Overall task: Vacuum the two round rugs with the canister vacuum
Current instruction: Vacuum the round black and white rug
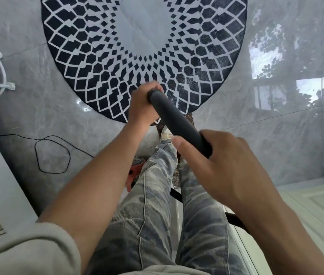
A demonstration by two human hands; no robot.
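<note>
My left hand (144,105) and right hand (228,165) both have fingers clasped round the black vacuum tube (177,120), mid-frame. One round rug (143,46) fills the top; the other is out of view, so I judge most work remains.

A white-framed seat (3,73) stands at left on glossy grey marble floor (226,135).
</note>
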